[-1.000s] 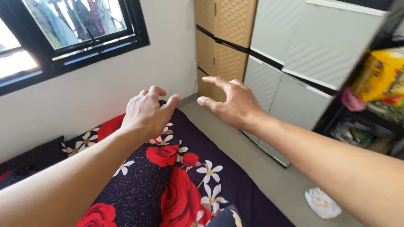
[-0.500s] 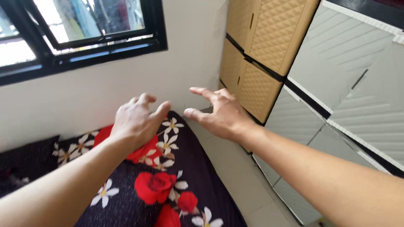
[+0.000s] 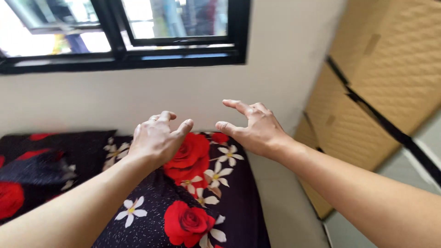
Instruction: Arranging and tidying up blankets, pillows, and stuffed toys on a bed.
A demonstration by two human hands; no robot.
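Two bare hands, reaching forward above one black bedsheet printed with red roses and white flowers (image 3: 193, 202), near its far right corner by the wall. Left hand (image 3: 158, 138) half-curled, palm down, fingers bent and parted with the thumb angled right, gripping nothing. Right hand (image 3: 255, 128) spread wide, fingers splayed and hooked toward the left, thumb pointing at the other thumb across a small gap, likewise empty. Neither hand touching the fabric, both hovering just over the sheet's far edge, above one large red rose. Sheet's long axis running from the lower part of the view away toward the cream plastered wall (image 3: 183, 92), right edge along a strip of grey floor (image 3: 285, 202). Three big roses countable on the central stretch of fabric, with several white flowers scattered between them. One dark pillow in matching floral cloth (image 3: 41, 165) at the far left corner. One black-framed window (image 3: 124, 32) above on the wall. One tan quilted-pattern plastic cabinet with black bands (image 3: 376, 92) standing across the floor strip, at right.
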